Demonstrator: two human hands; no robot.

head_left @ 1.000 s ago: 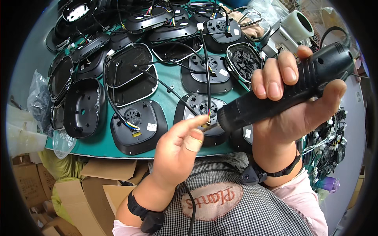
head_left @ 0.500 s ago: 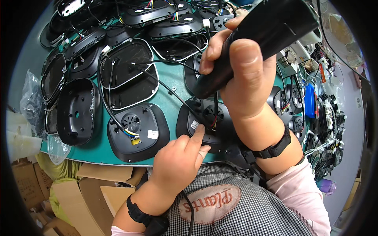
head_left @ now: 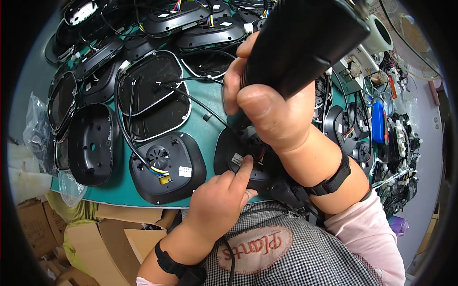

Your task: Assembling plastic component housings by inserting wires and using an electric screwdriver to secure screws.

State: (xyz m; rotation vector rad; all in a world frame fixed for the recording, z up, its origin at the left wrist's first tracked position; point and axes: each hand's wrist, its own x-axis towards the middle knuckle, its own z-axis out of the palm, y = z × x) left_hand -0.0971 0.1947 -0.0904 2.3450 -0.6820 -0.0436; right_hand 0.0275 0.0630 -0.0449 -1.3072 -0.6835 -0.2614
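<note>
My right hand (head_left: 281,112) is wrapped round a thick black power screwdriver (head_left: 305,45). The tool is tilted, its lower end over a black plastic cover (head_left: 224,152) on the green table. That end and much of the cover are hidden by my hand and arm. With its index finger stretched out, my left hand (head_left: 219,198) touches this cover beside a white label (head_left: 237,159) and thin coloured wires. Its thumb is apart from the index finger; the other fingers are curled or hidden. A similar black cover (head_left: 167,167) with a round vent lies to the left.
Two glossy dark panels (head_left: 155,97) with cables lie beyond the covers. A deep black housing (head_left: 93,145) stands at the left. More black housings (head_left: 210,34) are piled at the back. Open cardboard boxes (head_left: 102,238) are below the table's front edge; a blue bin (head_left: 378,121) is at right.
My right hand and the screwdriver have shifted left and slightly down, the tool's body now more upright. My left index finger stays on the cover, nearly unmoved.
</note>
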